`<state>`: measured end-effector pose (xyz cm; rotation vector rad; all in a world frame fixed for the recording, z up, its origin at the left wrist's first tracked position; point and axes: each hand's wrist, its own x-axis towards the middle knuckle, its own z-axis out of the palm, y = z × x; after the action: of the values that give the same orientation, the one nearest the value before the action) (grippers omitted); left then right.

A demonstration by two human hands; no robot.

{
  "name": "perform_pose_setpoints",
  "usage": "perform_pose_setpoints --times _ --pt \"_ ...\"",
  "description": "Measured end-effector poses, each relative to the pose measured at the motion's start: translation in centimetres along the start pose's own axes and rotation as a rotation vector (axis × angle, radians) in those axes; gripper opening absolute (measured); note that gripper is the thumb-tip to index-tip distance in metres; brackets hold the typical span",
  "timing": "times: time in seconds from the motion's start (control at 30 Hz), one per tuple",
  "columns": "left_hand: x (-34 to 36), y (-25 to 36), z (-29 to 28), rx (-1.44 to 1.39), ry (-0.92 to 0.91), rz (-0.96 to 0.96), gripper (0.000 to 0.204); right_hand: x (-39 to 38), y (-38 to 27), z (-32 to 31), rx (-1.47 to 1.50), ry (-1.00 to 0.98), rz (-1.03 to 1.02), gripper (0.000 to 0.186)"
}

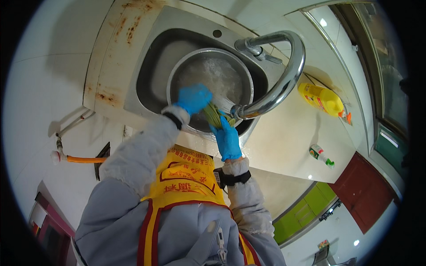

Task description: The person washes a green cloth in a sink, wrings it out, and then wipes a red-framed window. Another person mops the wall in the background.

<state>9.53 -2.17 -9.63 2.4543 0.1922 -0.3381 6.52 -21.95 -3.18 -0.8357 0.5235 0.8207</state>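
Note:
A bunch of green leafy vegetables (211,115) is stretched between my two blue-gloved hands, above the near rim of a round metal basin (171,84). My left hand (194,98), slightly blurred, is closed around the far end of the bunch over the basin. Closer to me, my right hand (227,139) grips the other end, its fingers up against the stalks. Water runs from the chrome faucet (295,66) beside the greens. Cloudy, churning water (217,71) fills the basin.
The basin sits in a steel sink (153,57) set in a pale counter with rust stains (107,98) at left. On the right lie a yellow detergent bottle (321,98) and a small white-green bottle (321,155). The faucet's neck arches over the sink's right side.

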Motion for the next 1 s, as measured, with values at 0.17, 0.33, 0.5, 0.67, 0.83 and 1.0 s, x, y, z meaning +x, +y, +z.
perform_pose_setpoints --times 0.17,0.33,0.5,0.67,0.83,1.0 --pt "2.0 -6.1 4.2 0.244 -0.156 -0.333 0.039 0.6 0.0 -0.8 -0.167 0.197 0.153 0.064" --pt "-1.0 -0.9 7.4 -0.289 -0.335 -0.056 0.032 2.6 1.4 -1.7 -0.282 -0.049 0.079 0.057" --pt "-7.8 7.0 3.1 -1.199 -0.396 -0.139 0.054 2.7 -0.3 -3.7 0.142 0.038 0.125 0.053" --pt "-7.1 7.8 -0.5 -1.652 -0.322 -0.336 0.042 0.3 -1.2 -1.8 0.1 -0.028 0.031 0.046" --pt "-5.2 5.9 -1.7 -0.584 0.117 0.006 0.023 -1.8 -1.3 2.8 0.126 -0.053 -0.011 0.046" --pt "-9.0 8.2 -2.1 -0.454 0.105 0.304 0.032 -1.2 -2.4 2.5 0.166 0.068 0.089 0.052"
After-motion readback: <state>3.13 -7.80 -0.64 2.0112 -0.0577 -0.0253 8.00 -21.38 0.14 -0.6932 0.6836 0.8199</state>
